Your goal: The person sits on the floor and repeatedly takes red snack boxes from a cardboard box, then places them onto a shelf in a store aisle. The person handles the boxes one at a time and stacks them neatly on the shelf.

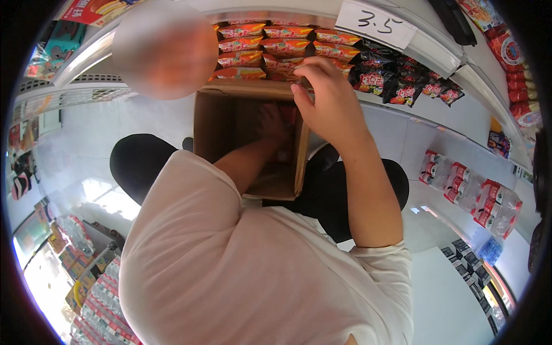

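Observation:
A tall cardboard box (301,164) stands open between the person's knees, against the shelf front. Down in its shaded inside is my left hand (272,123), fingers spread, beside a red item (290,115) that is too dark to name; no grip on it shows. My right hand (325,88) hovers at the box's far right corner, fingers bent and apart from the thumb, with no held item visible. Just beyond it, orange snack packets (286,46) lie stacked in columns on the shelf. Black packets with red print (371,81) lie to their right.
A handwritten price card (375,23) is fixed to the shelf edge above the packets. Shrink-wrapped bottle packs (470,192) stand on the floor at right, with more bottle packs (101,306) at lower left. Red packets (524,88) line the right shelf.

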Tool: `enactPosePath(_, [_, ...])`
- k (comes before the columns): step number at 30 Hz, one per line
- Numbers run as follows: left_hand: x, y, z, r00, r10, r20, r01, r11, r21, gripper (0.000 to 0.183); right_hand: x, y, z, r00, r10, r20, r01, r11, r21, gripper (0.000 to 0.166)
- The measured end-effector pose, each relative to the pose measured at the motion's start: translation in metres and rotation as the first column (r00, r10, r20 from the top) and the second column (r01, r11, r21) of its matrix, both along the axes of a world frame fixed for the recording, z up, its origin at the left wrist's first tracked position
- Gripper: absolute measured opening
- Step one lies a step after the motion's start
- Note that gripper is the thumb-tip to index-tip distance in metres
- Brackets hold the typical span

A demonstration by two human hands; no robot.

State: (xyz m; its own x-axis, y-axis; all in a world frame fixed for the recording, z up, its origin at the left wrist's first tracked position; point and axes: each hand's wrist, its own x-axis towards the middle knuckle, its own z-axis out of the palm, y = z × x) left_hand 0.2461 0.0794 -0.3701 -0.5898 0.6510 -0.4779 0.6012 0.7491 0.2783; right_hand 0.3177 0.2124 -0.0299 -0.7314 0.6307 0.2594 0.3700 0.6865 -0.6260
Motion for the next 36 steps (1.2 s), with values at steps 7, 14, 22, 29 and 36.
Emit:
enactPosePath(7, [-0.013,0.016,0.068,0.99,0.075,0.12,-0.057,0.988,-0.145,0.117,0.003,0.005,-0.004,0.997,-0.006,0.072,0.009,0.999,-0.042,0.025])
enactPosePath(14, [-0.009,0.016,0.044,0.998,0.056,-0.011,-0.057,0.991,-0.117,0.109,-0.001,0.002,-0.004,0.996,0.029,0.081,-0.027,0.999,-0.03,0.028])
enactPosePath(22, [-0.037,0.01,0.015,0.997,0.033,0.065,-0.034,0.999,0.016,0.101,0.0,0.011,-0.011,0.986,0.062,0.155,-0.055,0.997,-0.05,0.032])
enactPosePath(29, [-0.074,0.004,0.091,0.946,0.251,0.203,-0.251,0.968,-0.025,0.11,-0.002,0.008,-0.008,0.99,0.105,0.094,-0.096,0.991,-0.094,0.025])
enactPosePath(36, [-0.107,-0.061,0.229,0.311,0.358,0.881,-0.714,0.699,-0.032,0.084,-0.016,-0.031,-0.003,0.973,0.2,-0.118,-0.198,0.98,0.03,0.019])
